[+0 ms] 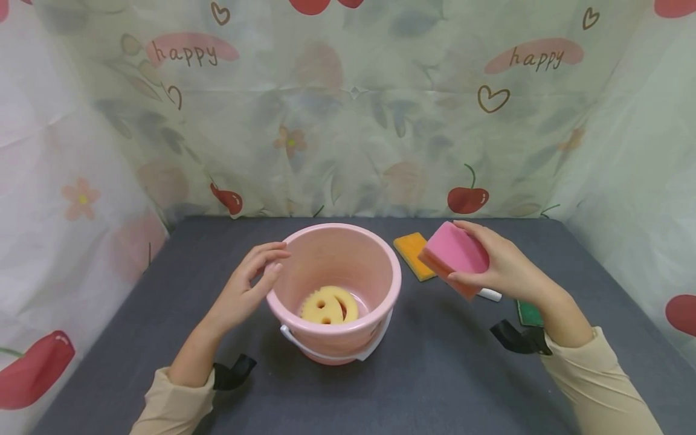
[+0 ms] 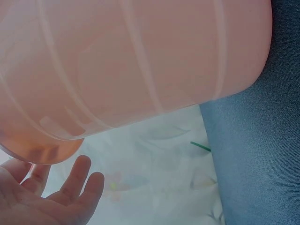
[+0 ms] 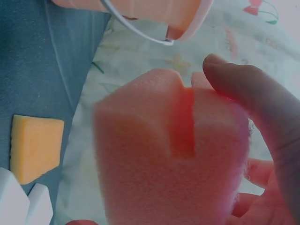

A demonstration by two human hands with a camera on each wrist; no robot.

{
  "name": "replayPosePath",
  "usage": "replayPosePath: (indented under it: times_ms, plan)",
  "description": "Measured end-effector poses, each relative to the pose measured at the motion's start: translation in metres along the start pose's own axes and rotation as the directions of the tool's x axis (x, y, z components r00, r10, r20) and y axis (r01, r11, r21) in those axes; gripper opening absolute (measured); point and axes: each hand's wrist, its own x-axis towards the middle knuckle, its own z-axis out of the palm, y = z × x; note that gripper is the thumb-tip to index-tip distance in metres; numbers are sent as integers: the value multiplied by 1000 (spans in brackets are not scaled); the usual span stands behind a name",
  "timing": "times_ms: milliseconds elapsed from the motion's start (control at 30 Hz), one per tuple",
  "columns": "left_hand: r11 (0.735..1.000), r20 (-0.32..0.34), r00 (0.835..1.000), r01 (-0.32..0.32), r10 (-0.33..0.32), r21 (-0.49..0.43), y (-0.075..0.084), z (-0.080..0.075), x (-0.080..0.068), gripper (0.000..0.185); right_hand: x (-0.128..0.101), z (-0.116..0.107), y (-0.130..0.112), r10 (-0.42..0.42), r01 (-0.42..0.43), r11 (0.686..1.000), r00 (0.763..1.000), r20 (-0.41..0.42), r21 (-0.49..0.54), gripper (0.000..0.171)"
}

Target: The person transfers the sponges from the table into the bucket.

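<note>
So, head view, bucket: a pink bucket (image 1: 348, 266) is sitting near the middle of the dark grey table (image 1: 435, 374), white handle (image 1: 331, 353) hanging down on the near side.
Head view, inside the bucket: a yellow smiley sponge (image 1: 329, 305) is lying flat on the bottom.
Head view, left hand: the left hand (image 1: 247, 290) is resting its relaxed, loosely spread fingers against the bucket's left rim, not clenching anything.
Head view, right hand: the right hand (image 1: 502, 266) is grasping a pink sponge (image 1: 455, 254) off the table, just right of the bucket, thumb under and fingers over.
Head view, other stuff: a yellow-orange sponge (image 1: 413, 254) is lying toward the far edge behind the pink one, a bit of green sponge (image 1: 528, 314) is peeking out by the right wrist, and something small and white (image 1: 489, 295) is sitting under the hand.
Left wrist view: the bucket's outer wall (image 2: 136, 61) is filling most of the frame, with loose fingers (image 2: 77, 180) hovering just beside its rim.
Right wrist view: the pink sponge (image 3: 168, 164) is getting pinched close up, thumb (image 3: 258, 103) pressing on its edge, with the yellow-orange sponge (image 3: 35, 147) lying on the table and the bucket's rim and handle (image 3: 154, 18) showing at the top.
</note>
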Motion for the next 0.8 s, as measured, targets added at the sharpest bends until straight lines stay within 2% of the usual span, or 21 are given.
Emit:
replayPosePath:
  times_ms: [600,800]
  plan:
    - [1000,-7,1000,-13,13,1,-1,1,0,29,14,-11,-22,-46,46,999,999,-30,21,83]
    - [1000,-12,1000,-23,23,6,-2,1,0,29,18,-14,-29,-88,89,996,994,-63,5,81]
